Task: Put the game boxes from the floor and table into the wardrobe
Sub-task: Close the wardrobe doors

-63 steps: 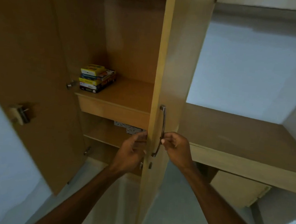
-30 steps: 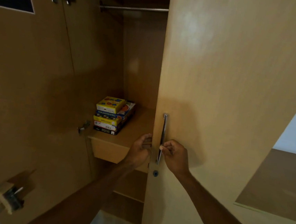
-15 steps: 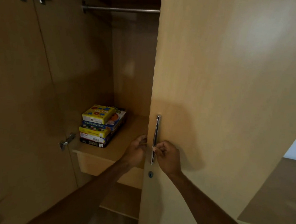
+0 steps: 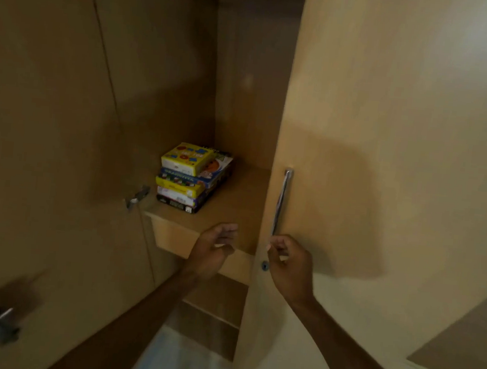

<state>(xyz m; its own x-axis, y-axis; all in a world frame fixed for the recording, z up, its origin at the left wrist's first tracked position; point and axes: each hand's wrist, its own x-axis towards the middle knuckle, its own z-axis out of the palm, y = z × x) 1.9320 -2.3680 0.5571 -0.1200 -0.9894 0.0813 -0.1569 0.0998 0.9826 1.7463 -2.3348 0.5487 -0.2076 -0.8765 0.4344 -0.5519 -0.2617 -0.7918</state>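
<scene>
On the upper wooden shelf (image 4: 234, 204) of the light-brown wooden wardrobe (image 4: 163, 72), a stack of colourful cardboard game boxes (image 4: 191, 185) is sitting close to the left wall, with a small yellow box (image 4: 186, 158) lying on top. The left hand (image 4: 213, 251) is hovering just in front of the shelf's edge, its grip wide, fingers loosely bent and holding nothing. The right hand (image 4: 291, 266) is reaching up to the lower end of the slim vertical metal handle (image 4: 281, 200) on the pale wooden right door (image 4: 391, 124), its fingers curled. Blur is hiding whether that grip is closing on the handle or only touching it. A small round keyhole (image 4: 264, 265) is showing just left of that hand. The brown left door (image 4: 40, 150) is standing open, and a brown wooden desk (image 4: 464, 348) is showing at far right.
</scene>
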